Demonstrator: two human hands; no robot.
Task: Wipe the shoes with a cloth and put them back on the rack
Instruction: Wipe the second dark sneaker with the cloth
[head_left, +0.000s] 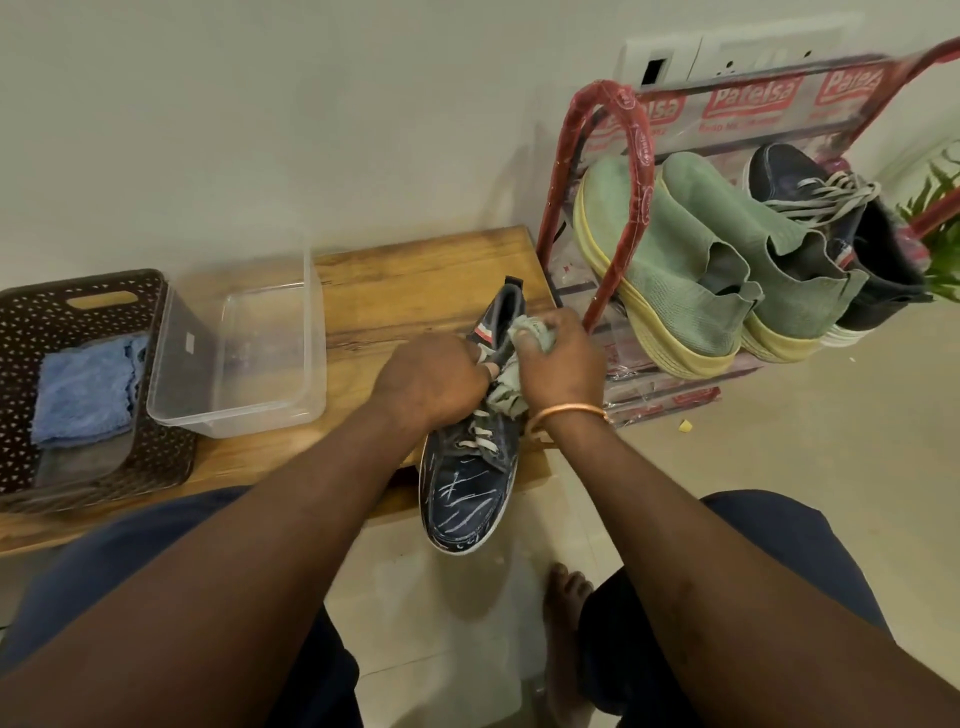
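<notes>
Head view, looking down: a dark blue lace-up shoe (462, 488) lies at the right end of the wooden worktop (415, 275), its heel over the wood and its toe jutting past the front edge above the floor (805, 415). The left hand (431, 379) is curled round the shoe near the tongue and laces and steadies it. The right hand (558, 353), a bangle (569, 413) at its wrist, clutches a bunched pale green cloth (506, 397) against the collar.

By its looks the shoe is light, with a soft fabric upper that gives under pressure and a stiffer white sole rim. The best hold is probably where the left hand sits, or inside the opening, so the upper does not collapse while being rubbed. The loose laces could snag the cloth. The cloth is limp and easy to fold over a finger for the seams.

The worktop looks smooth and flat, so an unheld shoe might slide. On its left end stands a dark perforated basket (15, 332) holding a blue cloth (85, 395), and left of its middle stands a clear plastic tub (234, 415). Just beside its right end is the red-framed rack (636, 156), carrying a pair of green shoes (675, 270) and another dark laced shoe (810, 187), probably this one's mate. Behind the worktop rises a plain pale wall (260, 130). The floor is pale tile.
</notes>
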